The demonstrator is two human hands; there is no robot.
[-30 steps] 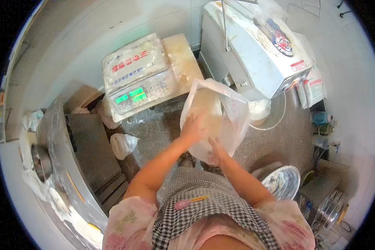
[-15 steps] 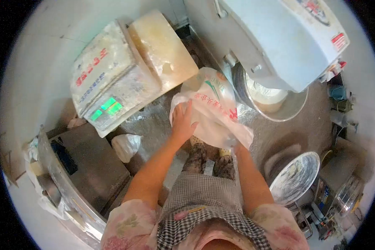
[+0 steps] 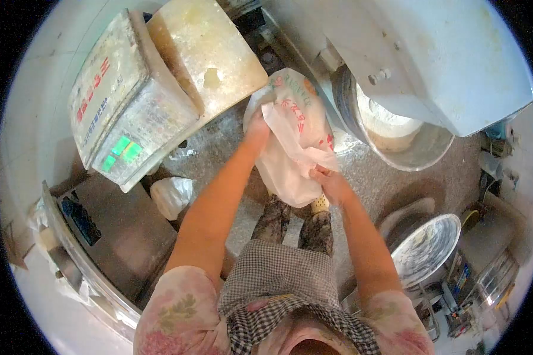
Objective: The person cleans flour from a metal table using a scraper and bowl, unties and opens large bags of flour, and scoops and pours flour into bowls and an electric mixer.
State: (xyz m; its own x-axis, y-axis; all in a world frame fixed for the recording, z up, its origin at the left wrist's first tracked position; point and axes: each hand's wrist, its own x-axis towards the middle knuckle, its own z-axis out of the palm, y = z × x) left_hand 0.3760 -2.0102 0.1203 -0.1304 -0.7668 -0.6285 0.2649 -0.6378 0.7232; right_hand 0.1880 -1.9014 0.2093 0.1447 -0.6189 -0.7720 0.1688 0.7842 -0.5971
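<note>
A white sack (image 3: 290, 168) with red and green print stands on the floor in front of my feet, its upper edge folded over. At the sack's left side is my left hand (image 3: 257, 131), its fingers mostly hidden by the sack's edge. My right hand (image 3: 330, 182) pinches the folded edge on the right side between thumb and fingers. What the sack contains cannot be seen.
A scale (image 3: 133, 133) with green displays sits on a board (image 3: 204, 53) at left. The mixer (image 3: 408, 53) at right overhangs a metal bowl (image 3: 441, 148) holding flour. A floury basin (image 3: 426, 251) stands at lower right, a small white bag (image 3: 173, 197) on the floor at left.
The sack's open mouth has been folded over, so its inside no longer shows. My left hand has gone from lying spread on the sack to its left edge. The view has shifted nearer.
</note>
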